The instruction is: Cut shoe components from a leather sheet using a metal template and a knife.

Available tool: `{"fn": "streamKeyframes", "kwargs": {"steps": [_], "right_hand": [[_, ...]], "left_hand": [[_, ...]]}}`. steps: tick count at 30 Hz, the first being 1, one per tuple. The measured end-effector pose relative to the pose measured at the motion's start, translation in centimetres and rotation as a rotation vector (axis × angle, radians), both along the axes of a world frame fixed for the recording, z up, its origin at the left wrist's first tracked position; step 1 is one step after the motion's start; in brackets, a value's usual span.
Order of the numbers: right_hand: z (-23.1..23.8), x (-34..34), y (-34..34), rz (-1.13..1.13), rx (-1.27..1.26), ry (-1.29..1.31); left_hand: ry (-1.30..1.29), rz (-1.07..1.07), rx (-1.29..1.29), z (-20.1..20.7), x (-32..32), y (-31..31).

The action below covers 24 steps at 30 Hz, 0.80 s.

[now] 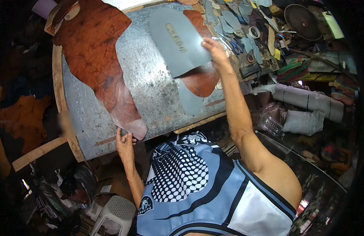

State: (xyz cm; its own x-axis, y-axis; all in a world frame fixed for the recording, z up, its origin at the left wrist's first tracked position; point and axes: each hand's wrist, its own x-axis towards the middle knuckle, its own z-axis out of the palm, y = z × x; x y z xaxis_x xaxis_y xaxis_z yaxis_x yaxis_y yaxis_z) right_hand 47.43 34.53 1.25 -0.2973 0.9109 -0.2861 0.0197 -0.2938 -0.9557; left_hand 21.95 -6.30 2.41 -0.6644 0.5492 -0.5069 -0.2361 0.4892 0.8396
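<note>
Tabletop (146,90) gap between leather (95,47) and sheet (162,43) edges

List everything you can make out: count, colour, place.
template: 1, grey, above the table
large leather piece: 1, reddish-brown, table's left
smaller leather piece: 1, brown, partly behind template
pale flat piece: 1, grey, table's near right
table: 1, grey top, centre
leather hide: 1, orange-brown, far left
scissors: 1, blue-handled, upper right
round disc: 1, dark, upper right
wrapped roll: 1, pale, right
stool: 1, grey, lower left
scraps: many, mixed, upper right
Dim edges: contents unclear
shirt: 1, blue, black and white, lower centre
left hand: 1, bare, at large leather piece's tip
right hand: 1, bare, gripping template
</note>
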Motion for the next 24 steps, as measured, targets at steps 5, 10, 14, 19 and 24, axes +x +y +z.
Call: {"fn": "streamKeyframes", "kwargs": {"steps": [5, 10, 14, 19, 24], "right_hand": [[-4.2, -8.2, -5.8, 0.005, -0.218, 0.313], [-6.9, -10.7, -8.0, 0.041, -0.113, 0.123], [-5.4, -8.3, -3.9, 0.133, 0.663, -0.75], [-4.5, -7.2, 11.7, -0.218, 0.753, -1.284], [-7.3, -0.9, 23.1, -0.048, 0.275, -1.022]], "left_hand": [[0.028, -0.011, 0.024, -1.4, 0.0, -0.4], [0.039, -0.006, 0.049, -1.3, 0.7, -0.1], [0.025, 0.006, -0.003, -1.5, 0.4, -0.3], [0.061, 0.026, -0.048, -1.1, 0.3, -0.4], [0.075, 0.001, -0.031, -0.1, -0.5, 0.6]]}}
